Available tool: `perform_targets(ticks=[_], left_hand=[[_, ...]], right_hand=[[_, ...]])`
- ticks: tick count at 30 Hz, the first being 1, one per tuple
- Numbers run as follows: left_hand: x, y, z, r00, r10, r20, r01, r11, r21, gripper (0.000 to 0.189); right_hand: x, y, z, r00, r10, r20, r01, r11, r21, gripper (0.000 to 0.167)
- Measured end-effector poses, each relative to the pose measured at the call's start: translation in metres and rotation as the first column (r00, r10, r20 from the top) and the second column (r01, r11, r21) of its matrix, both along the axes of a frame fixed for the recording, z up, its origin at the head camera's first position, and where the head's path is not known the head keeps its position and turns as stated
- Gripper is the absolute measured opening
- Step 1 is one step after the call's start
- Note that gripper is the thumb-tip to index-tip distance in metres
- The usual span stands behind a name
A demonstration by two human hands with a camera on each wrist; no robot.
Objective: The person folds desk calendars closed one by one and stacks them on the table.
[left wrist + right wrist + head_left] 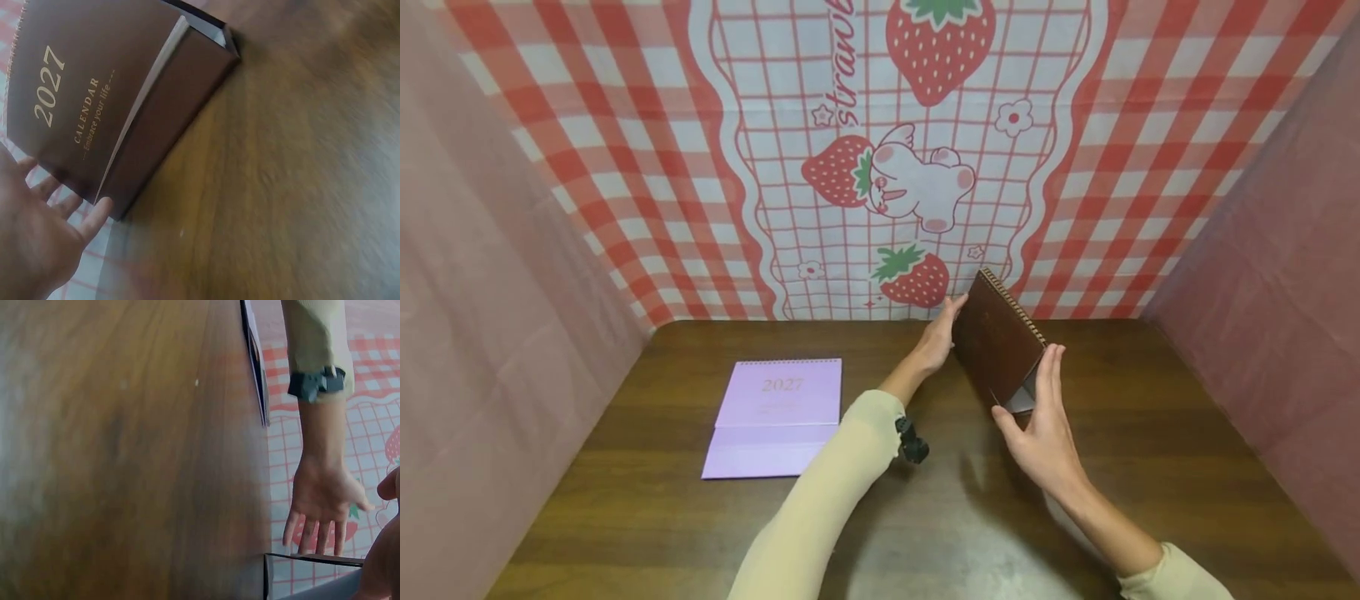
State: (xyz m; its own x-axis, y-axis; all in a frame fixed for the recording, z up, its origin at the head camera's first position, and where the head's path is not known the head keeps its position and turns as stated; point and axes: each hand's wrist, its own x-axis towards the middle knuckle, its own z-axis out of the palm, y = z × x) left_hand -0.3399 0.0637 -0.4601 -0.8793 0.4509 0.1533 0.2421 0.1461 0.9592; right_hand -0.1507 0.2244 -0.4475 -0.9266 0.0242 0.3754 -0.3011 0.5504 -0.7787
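Observation:
A dark brown 2027 desk calendar (1000, 342) with spiral binding stands like a tent, turned at an angle, on the right half of the table. Gold lettering shows on its cover (69, 94) in the left wrist view. My left hand (937, 337) is at its far end, fingers fairly straight against the side edge. At the near end, the right hand (1043, 433) has extended fingers along the side edge and its thumb near the lower corner. The right wrist view shows the left hand (325, 494) with fingers spread, and only part of the right hand (380, 550).
A purple 2027 desk calendar (778, 417) lies on the wooden table (647, 517) to the left, beside the left forearm. Behind the table hangs a red-checked strawberry cloth (1000, 192). Pink cloth walls (497, 275) close off both sides.

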Motion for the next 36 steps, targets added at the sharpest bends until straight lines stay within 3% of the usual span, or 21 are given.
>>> perform_targets(ticks=[4, 10, 17, 20, 24, 29, 36], left_hand=[[0.013, -0.008, 0.005, 1.0, 0.02, -0.008, -0.02, 1.0, -0.02, 0.069], [0.023, -0.013, 0.003, 0.994, 0.102, -0.045, -0.105, 0.992, -0.073, 0.07], [0.01, -0.013, -0.029, 0.978, 0.158, -0.134, -0.166, 0.985, -0.047, 0.091], [0.017, -0.018, -0.021, 0.979, 0.157, -0.131, -0.166, 0.984, -0.058, 0.086], [0.032, -0.025, 0.0, 0.984, 0.139, -0.114, -0.151, 0.983, -0.102, 0.072], [0.028, -0.029, 0.007, 0.985, 0.114, -0.131, -0.129, 0.985, -0.115, 0.072], [0.031, -0.03, 0.012, 0.994, 0.066, -0.087, -0.067, 0.998, -0.012, 0.08]], right_hand=[[-0.004, 0.004, -0.002, 1.0, 0.0, -0.014, 0.0, 1.0, -0.011, 0.118], [-0.01, 0.013, -0.006, 0.999, -0.004, -0.053, 0.004, 1.0, -0.009, 0.117], [-0.018, 0.02, -0.007, 0.997, 0.003, -0.072, -0.005, 1.0, -0.027, 0.117], [-0.019, 0.02, -0.006, 0.999, 0.013, -0.047, -0.015, 0.999, -0.043, 0.118], [-0.018, 0.02, -0.005, 1.0, 0.019, -0.02, -0.02, 0.997, -0.07, 0.118], [-0.015, 0.021, 0.002, 1.0, -0.006, 0.028, 0.009, 0.995, -0.103, 0.115], [-0.01, 0.02, 0.01, 0.991, 0.056, 0.125, -0.034, 0.985, -0.171, 0.112]])
